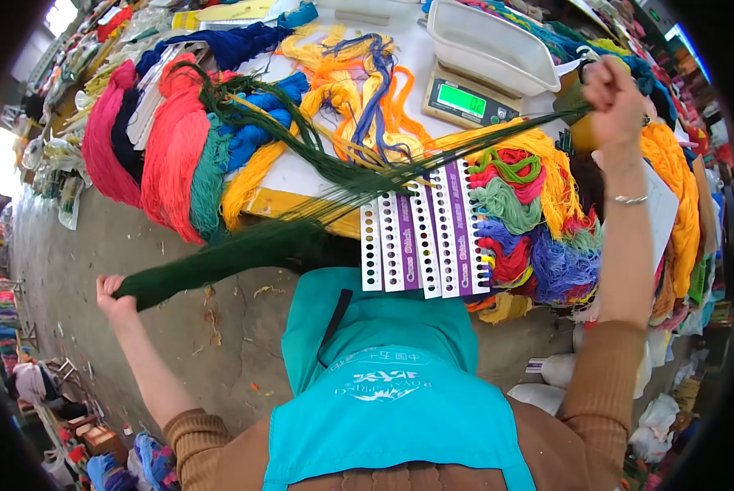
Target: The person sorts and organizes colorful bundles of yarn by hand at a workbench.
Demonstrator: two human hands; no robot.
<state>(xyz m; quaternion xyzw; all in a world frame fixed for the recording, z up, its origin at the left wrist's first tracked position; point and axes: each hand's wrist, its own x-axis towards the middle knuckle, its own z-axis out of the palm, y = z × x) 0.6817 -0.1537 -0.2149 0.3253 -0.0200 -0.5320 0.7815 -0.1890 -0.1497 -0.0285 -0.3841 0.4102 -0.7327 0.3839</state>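
Observation:
A skein of dark green thread (pixel 220 260) is stretched across my front, above the table edge. At the lower left, my left hand (pixel 119 299) is closed round its thick end. My right hand (pixel 615 96), raised at the upper right, is closed on the thinner strands at the other end. Some of the green strands trail loosely back over the table toward the coral and blue skeins. Under the stretched thread, several white-and-purple Cross Stitch cards (pixel 420 237) with punched holes hang at the table edge.
Coral skeins (pixel 173 147) and yellow-orange thread (pixel 346 90) lie on the white table. A digital scale (pixel 469 100) with a green display carries a white plastic tray (pixel 491 47). Mixed coloured thread bundles (pixel 518 213) hang over the right edge. Concrete floor (pixel 72 245) lies to the left.

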